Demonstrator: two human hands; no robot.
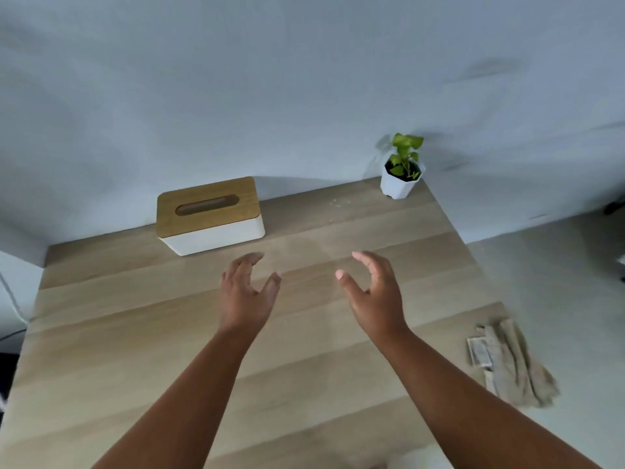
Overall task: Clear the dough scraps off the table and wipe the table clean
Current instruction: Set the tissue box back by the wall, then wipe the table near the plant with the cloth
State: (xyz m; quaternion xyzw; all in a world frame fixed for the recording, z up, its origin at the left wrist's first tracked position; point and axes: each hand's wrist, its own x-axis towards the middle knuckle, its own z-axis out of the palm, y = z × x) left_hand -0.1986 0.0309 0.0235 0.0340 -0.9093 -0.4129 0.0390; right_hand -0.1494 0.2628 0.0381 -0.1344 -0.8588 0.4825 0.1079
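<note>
Both my hands hover over the middle of the wooden table (135, 350). My left hand (247, 292) and my right hand (375, 292) face each other with loosely curved fingers and hold nothing. A few small pale dough scraps (336, 203) lie near the table's far edge, left of the plant and well beyond my fingertips. A beige cloth (514, 363) lies crumpled at the table's right edge, to the right of my right forearm.
A white tissue box with a wooden lid (209, 214) stands at the back left of the table. A small green plant in a white pot (400, 174) stands in the far right corner. A pale wall runs behind the table.
</note>
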